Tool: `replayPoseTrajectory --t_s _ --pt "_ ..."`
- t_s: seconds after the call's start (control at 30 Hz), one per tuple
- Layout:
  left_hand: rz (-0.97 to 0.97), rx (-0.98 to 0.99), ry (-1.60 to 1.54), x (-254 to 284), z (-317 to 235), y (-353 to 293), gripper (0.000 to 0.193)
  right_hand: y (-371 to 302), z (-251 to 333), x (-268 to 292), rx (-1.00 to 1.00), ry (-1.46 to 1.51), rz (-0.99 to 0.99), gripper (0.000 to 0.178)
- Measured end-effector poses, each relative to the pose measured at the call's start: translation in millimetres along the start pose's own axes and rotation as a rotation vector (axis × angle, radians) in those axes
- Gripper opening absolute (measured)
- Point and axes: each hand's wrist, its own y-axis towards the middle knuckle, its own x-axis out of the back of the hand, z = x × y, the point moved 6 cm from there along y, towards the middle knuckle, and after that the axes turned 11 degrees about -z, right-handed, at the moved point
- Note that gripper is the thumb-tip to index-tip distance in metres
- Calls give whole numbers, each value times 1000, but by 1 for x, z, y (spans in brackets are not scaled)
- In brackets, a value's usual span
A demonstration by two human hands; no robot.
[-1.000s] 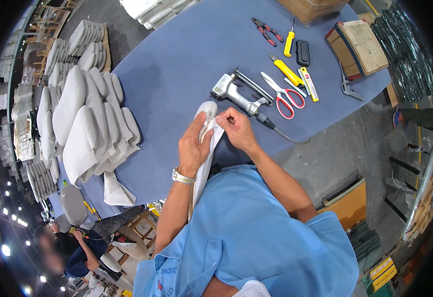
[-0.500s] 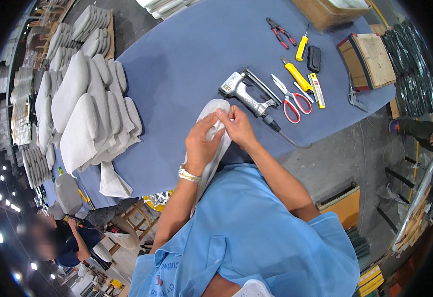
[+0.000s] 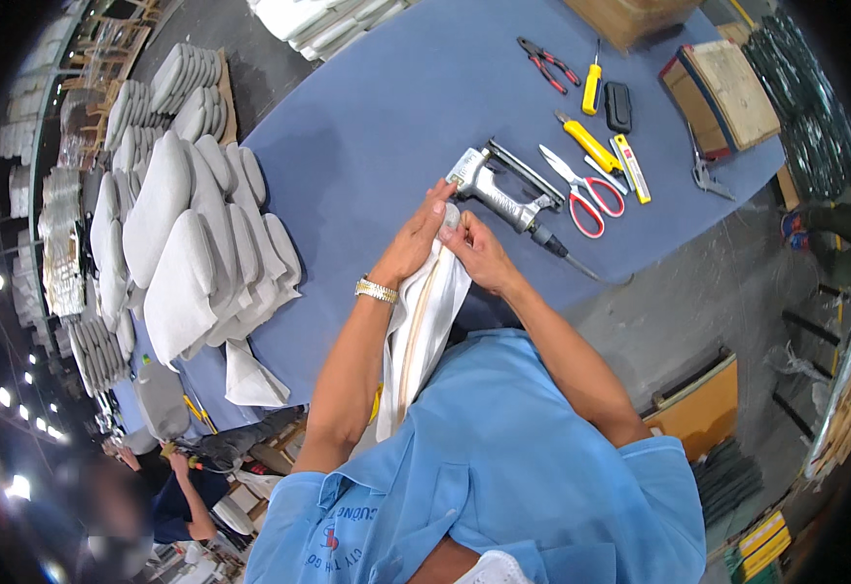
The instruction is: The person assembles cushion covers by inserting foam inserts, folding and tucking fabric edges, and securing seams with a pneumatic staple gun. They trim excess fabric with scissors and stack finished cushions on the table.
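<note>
A long piece of whitish fabric, with a tan strip running down its middle, stands between my hands and hangs down toward my lap. My left hand holds its left side near the top, fingers stretched together along it and a metal-band watch on the wrist. At the upper right edge my right hand pinches the fabric with thumb and fingers. Just beyond my fingertips lies a silver staple gun with a hose at its handle end. Scissors with red-and-white handles rest to its right.
Stacked grey fabric-covered pads fill the table's left side. Pliers, a yellow screwdriver, a black case, a yellow cutter and a box lie at right. A co-worker is at lower left.
The fabric piece has turned on edge, bringing its tan strip into view. My left hand has moved up along its side, its fingers now straighter. My right hand still pinches near the top.
</note>
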Motion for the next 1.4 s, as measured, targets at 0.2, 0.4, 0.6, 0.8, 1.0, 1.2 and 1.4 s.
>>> replayPoseTrajectory --t_s 0.2,0.4,0.6,0.8,1.0,1.2,1.4 --pt "22 -60 87 -2 -1 -18 62 -4 -12 3 -80 121 82 36" --pt "-16 -123 256 -6 -9 -34 66 -3 1 7 -33 172 144 29" --pt "-52 -200 399 -8 -11 -41 77 8 4 14 -127 38 362 30" --pt "-149 -34 738 -11 -33 -50 74 19 22 25 -90 -266 310 44" --pt "-284 -151 818 -13 -38 -52 70 38 30 75 311 -870 -248 43" --pt "-353 -205 839 -13 -39 -49 66 63 18 74 276 -1168 -112 72" --pt "-387 -149 829 -10 -43 -54 66 25 87 84 94 -687 -208 60"
